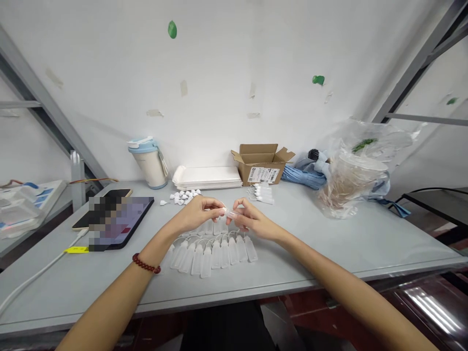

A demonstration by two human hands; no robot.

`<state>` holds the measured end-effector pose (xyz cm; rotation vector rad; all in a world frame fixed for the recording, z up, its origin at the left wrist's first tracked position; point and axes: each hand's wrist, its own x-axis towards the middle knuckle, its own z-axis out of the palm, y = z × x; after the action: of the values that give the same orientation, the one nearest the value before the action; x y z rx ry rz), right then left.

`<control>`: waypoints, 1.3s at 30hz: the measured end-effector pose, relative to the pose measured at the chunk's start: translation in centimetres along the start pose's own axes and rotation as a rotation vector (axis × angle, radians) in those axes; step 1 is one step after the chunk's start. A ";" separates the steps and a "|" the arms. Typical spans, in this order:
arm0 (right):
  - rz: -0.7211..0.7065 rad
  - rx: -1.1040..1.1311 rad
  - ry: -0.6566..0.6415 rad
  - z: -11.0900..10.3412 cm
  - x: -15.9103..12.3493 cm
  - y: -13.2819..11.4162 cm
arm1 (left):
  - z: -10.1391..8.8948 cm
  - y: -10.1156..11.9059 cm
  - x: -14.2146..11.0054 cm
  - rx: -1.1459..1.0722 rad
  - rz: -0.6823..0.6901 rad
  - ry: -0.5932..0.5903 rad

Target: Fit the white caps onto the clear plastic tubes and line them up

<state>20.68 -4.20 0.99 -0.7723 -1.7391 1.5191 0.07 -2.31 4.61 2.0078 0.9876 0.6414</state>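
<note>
Above the table's middle, my right hand (252, 219) grips a small translucent plastic bottle (231, 214), held nearly level with its neck toward the left. My left hand (201, 212) is closed, thumb and fingertips pinched at the bottle's neck end. A small white piece seems to be between those fingertips, but they partly hide it. Below both hands lie rows of similar translucent bottles (206, 261), with thin looped strips at their tops. Behind my left hand is a loose pile of small white pointed caps (183, 196).
More small bottles (262, 194) lie before an open cardboard box (258, 161). A white stack (208, 176) and a tumbler (150, 163) stand along the wall. At left are a tablet (127, 224), a phone (106, 207) and a cable (44, 270); at right, a bagged spool (356, 175).
</note>
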 end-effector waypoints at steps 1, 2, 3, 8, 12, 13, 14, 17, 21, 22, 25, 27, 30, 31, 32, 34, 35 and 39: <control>0.046 0.118 -0.014 0.0 0.0 -0.1 | 0.0 0.0 0.0 -0.008 0.006 0.013; 0.091 0.219 -0.023 -0.1 0.1 -0.3 | 0.1 0.0 0.0 -0.018 0.008 0.031; 0.130 0.297 -0.026 -0.1 0.1 -0.4 | 0.1 0.0 0.0 -0.028 0.010 0.049; 0.219 0.433 -0.004 -0.3 0.2 -0.6 | 0.2 -0.5 0.2 -0.081 0.026 0.069; 0.191 0.414 -0.070 -0.4 0.1 -0.4 | 0.3 -0.6 0.2 -0.177 -0.012 -0.002; 0.176 0.401 -0.091 -0.4 0.1 -0.4 | 0.3 -0.5 0.2 -0.185 -0.040 -0.016; 0.164 0.388 -0.110 -0.4 0.1 -0.4 | 0.3 -0.4 0.2 -0.182 -0.072 -0.027; 0.145 0.347 -0.145 -0.5 0.0 -0.4 | 0.2 0.0 0.0 -0.139 -0.120 -0.075; 0.146 0.327 -0.125 -0.6 0.1 -0.4 | 0.0 0.5 -0.3 -0.061 -0.042 -0.114; 0.146 0.330 -0.118 -0.6 0.2 -0.3 | 0.0 0.6 -0.3 -0.047 -0.022 -0.109; 0.146 0.351 -0.103 -0.7 0.2 -0.3 | 0.0 0.8 -0.4 -0.054 0.037 -0.057; 0.145 0.359 -0.093 -0.7 0.3 -0.3 | 0.1 0.8 -0.4 -0.074 0.051 -0.034; 0.146 0.350 -0.082 -0.6 0.2 -0.4 | 0.2 0.8 -0.4 -0.066 0.007 -0.057; 0.147 0.346 -0.084 -0.6 0.2 -0.4 | 0.2 0.7 -0.4 -0.054 -0.010 -0.070; 0.148 0.341 -0.088 -0.6 0.2 -0.3 | 0.2 0.6 -0.4 -0.043 -0.023 -0.081; 0.146 0.323 -0.093 -0.5 0.2 -0.3 | 0.3 0.3 -0.3 -0.032 -0.039 -0.083; 0.143 0.305 -0.090 -0.5 0.2 -0.2 | 0.3 0.2 -0.2 -0.034 -0.043 -0.074; 0.095 0.157 0.021 -0.4 0.3 -0.1 | 0.2 -0.4 0.2 -0.078 -0.082 0.012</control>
<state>20.83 -3.68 1.13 -0.7972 -1.5659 1.6825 0.21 -2.10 4.21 1.8875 1.0307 0.6383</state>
